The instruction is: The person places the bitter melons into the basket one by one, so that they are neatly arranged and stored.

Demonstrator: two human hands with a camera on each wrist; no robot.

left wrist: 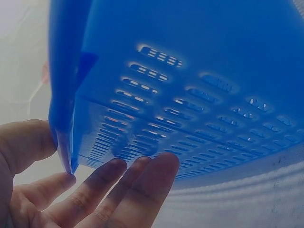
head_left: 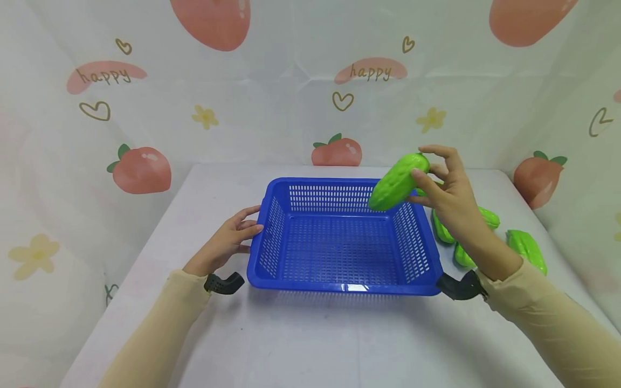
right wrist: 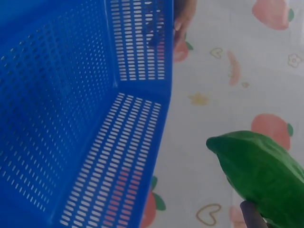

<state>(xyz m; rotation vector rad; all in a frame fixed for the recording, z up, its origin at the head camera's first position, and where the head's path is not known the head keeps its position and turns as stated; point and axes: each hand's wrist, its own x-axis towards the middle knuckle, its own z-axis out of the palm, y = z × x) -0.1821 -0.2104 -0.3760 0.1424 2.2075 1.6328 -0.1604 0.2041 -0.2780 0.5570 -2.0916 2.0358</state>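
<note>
Gourd (head_left: 399, 183) oblong and bumpy, slotted plastic basket (head_left: 310, 286)

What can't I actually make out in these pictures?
Head view: how many green vegetables lie on the table; the right hand covers parts of them.
Right wrist view: one end of the held vegetable, cut off by the right edge.
Left wrist view: most of the inside of the blue basket, hidden by its outer wall.
Left wrist view: the base of the left hand, cut off by the frame's edge.
</note>
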